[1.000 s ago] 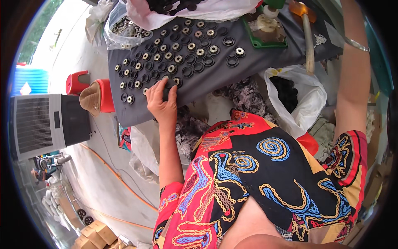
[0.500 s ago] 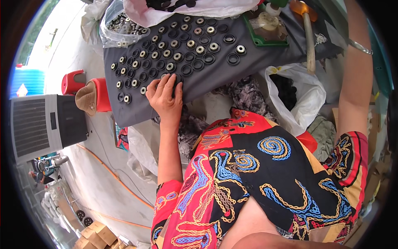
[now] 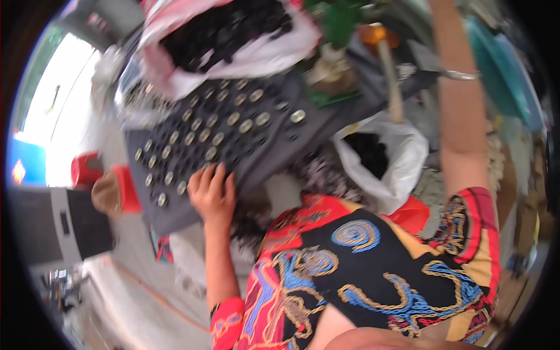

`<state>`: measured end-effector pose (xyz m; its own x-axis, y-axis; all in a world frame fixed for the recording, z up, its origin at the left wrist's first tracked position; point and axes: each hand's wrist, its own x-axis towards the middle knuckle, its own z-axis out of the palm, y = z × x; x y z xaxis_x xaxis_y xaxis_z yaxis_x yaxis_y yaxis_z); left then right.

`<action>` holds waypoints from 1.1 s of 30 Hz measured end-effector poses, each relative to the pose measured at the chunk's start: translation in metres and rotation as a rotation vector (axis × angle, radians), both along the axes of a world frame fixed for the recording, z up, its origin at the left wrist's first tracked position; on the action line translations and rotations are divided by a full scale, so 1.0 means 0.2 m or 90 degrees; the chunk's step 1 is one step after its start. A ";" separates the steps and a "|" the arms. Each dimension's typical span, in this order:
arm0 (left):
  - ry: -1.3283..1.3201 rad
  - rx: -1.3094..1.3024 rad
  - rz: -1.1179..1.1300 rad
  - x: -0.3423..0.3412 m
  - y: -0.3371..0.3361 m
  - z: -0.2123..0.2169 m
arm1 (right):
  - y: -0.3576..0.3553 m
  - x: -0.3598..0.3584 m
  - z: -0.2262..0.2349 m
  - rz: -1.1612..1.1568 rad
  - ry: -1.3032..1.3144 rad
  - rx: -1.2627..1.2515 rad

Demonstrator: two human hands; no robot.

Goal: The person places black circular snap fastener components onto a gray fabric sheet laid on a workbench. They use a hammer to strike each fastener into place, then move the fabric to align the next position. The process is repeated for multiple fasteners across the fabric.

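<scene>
Now that the view has swung, more of the far bag [image 3: 251,66] shows; the left hand [image 3: 212,192] stays at the near edge of the rings [image 3: 210,153] on the tabletop [image 3: 175,217], where work seems centred. Whether its grip holds one, I cannot tell.

Bearings [image 3: 218,139] are lying on the table [image 3: 256,166], with a sack [image 3: 256,67] sitting behind them, a hammer [image 3: 389,79] resting to their right and a bag [image 3: 403,169] sitting before the table.
</scene>
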<state>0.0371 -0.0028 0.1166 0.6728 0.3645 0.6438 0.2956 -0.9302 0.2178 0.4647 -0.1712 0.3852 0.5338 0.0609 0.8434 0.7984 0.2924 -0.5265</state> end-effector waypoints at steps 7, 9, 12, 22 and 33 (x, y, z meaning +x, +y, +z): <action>0.014 0.003 -0.023 -0.01 0.01 0.00 | -0.07 -0.01 0.13 -0.073 -0.035 -0.202; 0.017 -0.016 -0.056 0.04 0.04 0.00 | -0.18 0.06 0.19 -0.130 -0.183 -0.374; 0.044 0.023 -0.066 0.02 0.04 0.04 | -0.05 0.16 0.14 0.329 0.228 -0.133; 0.053 -0.012 -0.151 0.00 0.12 -0.03 | -0.04 0.00 0.17 0.208 0.144 -0.073; 0.038 -0.050 -0.110 -0.07 0.06 -0.01 | 0.04 0.09 0.13 0.057 -0.124 -0.104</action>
<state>0.0233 0.0099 0.1153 0.7654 0.2882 0.5754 0.1482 -0.9490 0.2783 0.4823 -0.1623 0.4114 0.3483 0.2450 0.9048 0.8642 0.2901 -0.4112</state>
